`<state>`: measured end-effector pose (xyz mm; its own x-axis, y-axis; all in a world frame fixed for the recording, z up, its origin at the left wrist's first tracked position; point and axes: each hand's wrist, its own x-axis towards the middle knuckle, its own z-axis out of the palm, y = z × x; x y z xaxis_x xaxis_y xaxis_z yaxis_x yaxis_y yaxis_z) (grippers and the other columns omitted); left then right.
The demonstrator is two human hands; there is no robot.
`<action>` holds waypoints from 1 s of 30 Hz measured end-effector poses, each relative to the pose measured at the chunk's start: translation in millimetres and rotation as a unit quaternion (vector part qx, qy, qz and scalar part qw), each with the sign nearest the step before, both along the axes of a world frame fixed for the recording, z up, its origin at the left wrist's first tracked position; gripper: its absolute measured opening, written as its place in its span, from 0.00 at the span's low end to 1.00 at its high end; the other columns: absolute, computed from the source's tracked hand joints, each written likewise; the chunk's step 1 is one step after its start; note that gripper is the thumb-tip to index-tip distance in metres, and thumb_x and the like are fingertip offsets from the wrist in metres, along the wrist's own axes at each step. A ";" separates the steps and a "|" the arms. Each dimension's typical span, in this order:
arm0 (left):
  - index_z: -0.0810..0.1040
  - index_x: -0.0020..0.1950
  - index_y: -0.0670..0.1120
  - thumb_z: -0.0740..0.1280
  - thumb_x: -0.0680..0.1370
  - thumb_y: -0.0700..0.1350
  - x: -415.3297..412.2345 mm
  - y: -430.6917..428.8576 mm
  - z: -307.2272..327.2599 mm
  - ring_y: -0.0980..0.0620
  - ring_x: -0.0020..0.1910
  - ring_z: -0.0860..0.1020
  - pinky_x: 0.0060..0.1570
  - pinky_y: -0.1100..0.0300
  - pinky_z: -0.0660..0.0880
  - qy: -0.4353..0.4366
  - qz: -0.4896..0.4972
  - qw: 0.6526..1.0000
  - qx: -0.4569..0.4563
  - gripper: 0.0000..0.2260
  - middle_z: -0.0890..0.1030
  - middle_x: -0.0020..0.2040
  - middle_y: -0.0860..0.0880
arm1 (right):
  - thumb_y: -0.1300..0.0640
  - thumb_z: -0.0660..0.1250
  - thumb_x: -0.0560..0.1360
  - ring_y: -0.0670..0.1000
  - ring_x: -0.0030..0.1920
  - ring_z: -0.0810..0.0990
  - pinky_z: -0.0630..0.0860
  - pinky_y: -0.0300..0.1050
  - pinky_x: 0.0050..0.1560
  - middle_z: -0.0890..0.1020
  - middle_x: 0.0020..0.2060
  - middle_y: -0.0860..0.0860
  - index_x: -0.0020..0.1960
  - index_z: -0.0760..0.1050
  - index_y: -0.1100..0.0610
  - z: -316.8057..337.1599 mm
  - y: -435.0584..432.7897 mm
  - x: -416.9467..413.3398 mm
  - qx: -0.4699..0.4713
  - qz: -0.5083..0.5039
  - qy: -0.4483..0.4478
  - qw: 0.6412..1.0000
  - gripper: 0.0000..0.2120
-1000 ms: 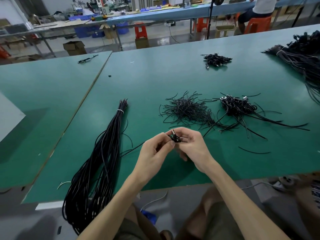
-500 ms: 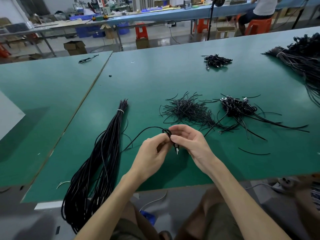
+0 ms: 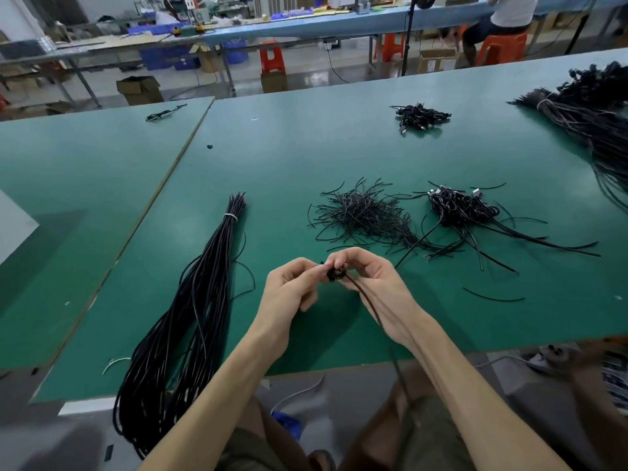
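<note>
A thin black cable (image 3: 336,274) is wound into a small coil between my two hands above the green table (image 3: 306,158). My left hand (image 3: 289,294) pinches the coil from the left with curled fingers. My right hand (image 3: 377,283) grips it from the right. The cable's loose length runs from the coil down along my right forearm and off the table's front edge.
A long tied bundle of black cables (image 3: 190,317) lies left and hangs over the front edge. A pile of short black ties (image 3: 363,215) and a heap of coiled cables (image 3: 462,209) lie behind my hands. More cables (image 3: 421,114) and a big bundle (image 3: 591,117) sit farther back.
The cable's loose length, which trailed left across the table, now hangs down toward me along my right forearm. The coil between my fingers is tighter.
</note>
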<state>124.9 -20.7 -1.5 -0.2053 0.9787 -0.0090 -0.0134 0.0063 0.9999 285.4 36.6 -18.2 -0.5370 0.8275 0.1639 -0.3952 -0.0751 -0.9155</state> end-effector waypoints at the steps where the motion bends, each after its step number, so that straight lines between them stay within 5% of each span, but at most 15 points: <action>1: 0.81 0.41 0.42 0.71 0.79 0.44 -2.5 0.7 1.4 0.54 0.29 0.63 0.29 0.67 0.61 0.003 -0.002 1.000 -0.003 0.09 0.76 0.33 0.53 | 0.75 0.63 0.78 0.51 0.56 0.81 0.78 0.40 0.58 0.84 0.50 0.54 0.46 0.81 0.56 -0.2 0.1 -0.4 0.004 -0.001 -0.005 1.000 0.16; 9: 0.82 0.41 0.44 0.76 0.70 0.51 -1.8 -1.9 -2.0 0.53 0.31 0.64 0.30 0.66 0.64 -0.121 -0.019 0.992 -0.021 0.11 0.73 0.31 0.54 | 0.83 0.57 0.70 0.51 0.58 0.82 0.78 0.41 0.58 0.85 0.50 0.56 0.40 0.81 0.57 -1.9 -2.2 -2.5 0.039 -0.013 -0.014 0.999 0.24; 15: 0.81 0.43 0.43 0.72 0.81 0.49 -5.8 -1.1 -4.8 0.55 0.32 0.67 0.33 0.64 0.65 0.139 0.052 0.987 0.067 0.11 0.74 0.32 0.51 | 0.71 0.60 0.80 0.51 0.60 0.81 0.75 0.38 0.47 0.85 0.57 0.57 0.47 0.83 0.58 0.2 -1.4 -0.3 0.000 -0.003 -0.014 1.000 0.15; 19: 0.81 0.44 0.46 0.71 0.81 0.45 -13.6 -1.1 -8.8 0.55 0.34 0.70 0.35 0.60 0.69 0.183 0.075 0.977 0.083 0.07 0.78 0.34 0.50 | 0.58 0.72 0.78 0.49 0.53 0.80 0.77 0.42 0.49 0.84 0.57 0.49 0.57 0.82 0.57 -3.0 -0.8 -2.1 -0.038 -0.036 -0.035 0.998 0.08; 22: 0.82 0.44 0.47 0.71 0.81 0.45 -12.6 -2.7 -9.0 0.56 0.34 0.71 0.36 0.63 0.69 0.163 0.074 0.981 0.078 0.07 0.77 0.33 0.55 | 0.60 0.77 0.74 0.49 0.52 0.83 0.78 0.41 0.49 0.84 0.53 0.50 0.59 0.80 0.59 -4.7 -1.3 -4.5 -0.046 -0.063 -0.067 0.995 0.15; 30: 0.84 0.49 0.43 0.67 0.82 0.55 -13.5 0.5 -10.4 0.51 0.37 0.75 0.39 0.60 0.75 -0.058 0.012 0.998 -0.025 0.16 0.76 0.38 0.47 | 0.67 0.74 0.75 0.54 0.50 0.82 0.79 0.43 0.50 0.84 0.50 0.57 0.55 0.81 0.63 -2.9 -2.0 -3.4 -0.057 -0.071 -0.051 0.994 0.09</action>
<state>111.4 -20.2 -11.9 -0.2244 0.9711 -0.0818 -0.1295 0.0535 0.9901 282.0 34.6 -21.2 -0.4216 0.9067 0.0147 -0.3153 -0.1313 -0.9399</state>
